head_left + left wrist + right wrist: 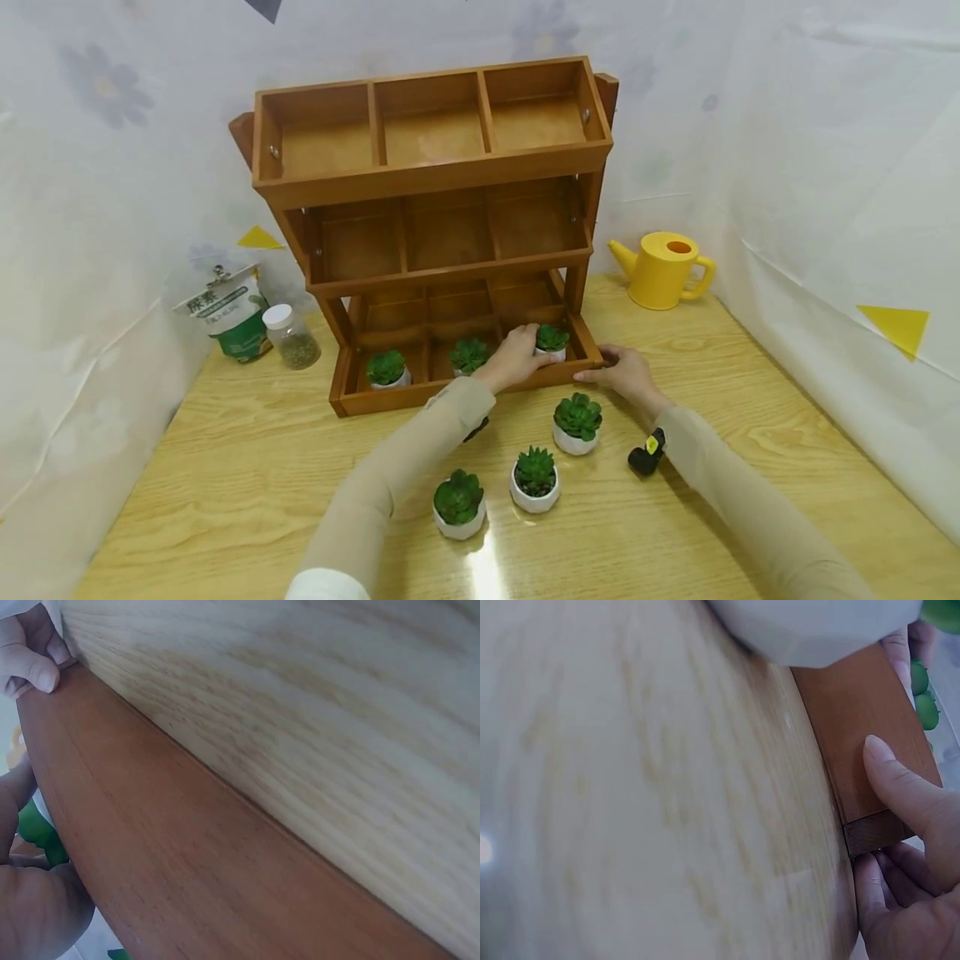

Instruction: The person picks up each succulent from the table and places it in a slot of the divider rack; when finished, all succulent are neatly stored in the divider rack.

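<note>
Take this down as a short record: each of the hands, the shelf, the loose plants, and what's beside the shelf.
Left hand: holds a potted plant in the bottom tier's right compartment
Right hand: grips the bottom tier's front right corner
Shelf: three tiers; also in the bottom one, a left plant and a middle plant
Loose plants: three, on the table in front of the shelf
Left of shelf: pouch, white-capped jar
Right of shelf: yellow watering can

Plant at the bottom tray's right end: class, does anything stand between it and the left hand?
Nothing visible does: the left hand reaches over the tray's front board and holds the plant. The right hand grips that board's right end.
</note>
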A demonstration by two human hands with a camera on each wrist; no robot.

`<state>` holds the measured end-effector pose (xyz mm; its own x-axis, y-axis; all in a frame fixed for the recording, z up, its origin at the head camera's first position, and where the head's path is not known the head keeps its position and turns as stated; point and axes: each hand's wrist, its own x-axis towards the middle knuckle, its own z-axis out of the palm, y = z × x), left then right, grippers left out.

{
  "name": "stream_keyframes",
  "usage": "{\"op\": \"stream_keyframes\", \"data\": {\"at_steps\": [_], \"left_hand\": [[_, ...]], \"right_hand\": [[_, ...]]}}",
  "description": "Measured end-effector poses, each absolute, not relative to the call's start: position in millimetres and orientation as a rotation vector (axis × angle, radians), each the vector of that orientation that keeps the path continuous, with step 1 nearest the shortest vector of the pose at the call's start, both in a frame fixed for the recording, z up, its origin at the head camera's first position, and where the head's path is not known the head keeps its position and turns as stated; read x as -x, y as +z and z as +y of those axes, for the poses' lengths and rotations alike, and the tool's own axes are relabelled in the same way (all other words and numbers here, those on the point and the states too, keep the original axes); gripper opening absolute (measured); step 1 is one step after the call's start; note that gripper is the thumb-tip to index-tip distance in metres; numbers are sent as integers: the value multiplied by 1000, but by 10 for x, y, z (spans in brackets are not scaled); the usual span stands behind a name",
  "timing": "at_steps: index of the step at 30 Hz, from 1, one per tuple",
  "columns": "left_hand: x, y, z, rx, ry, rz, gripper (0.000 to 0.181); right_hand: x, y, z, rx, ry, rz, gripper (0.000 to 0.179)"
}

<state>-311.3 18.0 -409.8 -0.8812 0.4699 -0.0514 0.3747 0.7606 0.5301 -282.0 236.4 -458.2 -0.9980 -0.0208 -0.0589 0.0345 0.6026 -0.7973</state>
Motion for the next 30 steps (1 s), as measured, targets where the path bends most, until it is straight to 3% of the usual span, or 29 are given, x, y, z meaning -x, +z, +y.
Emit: {"op": "stream_keyframes", "data": {"at_steps": [30], "left_hand": [[3153,-4104,91,-683,806,2708,75]], "right_hand": [[2822,-4590,2368,-28,-1330,2778,92]]}}
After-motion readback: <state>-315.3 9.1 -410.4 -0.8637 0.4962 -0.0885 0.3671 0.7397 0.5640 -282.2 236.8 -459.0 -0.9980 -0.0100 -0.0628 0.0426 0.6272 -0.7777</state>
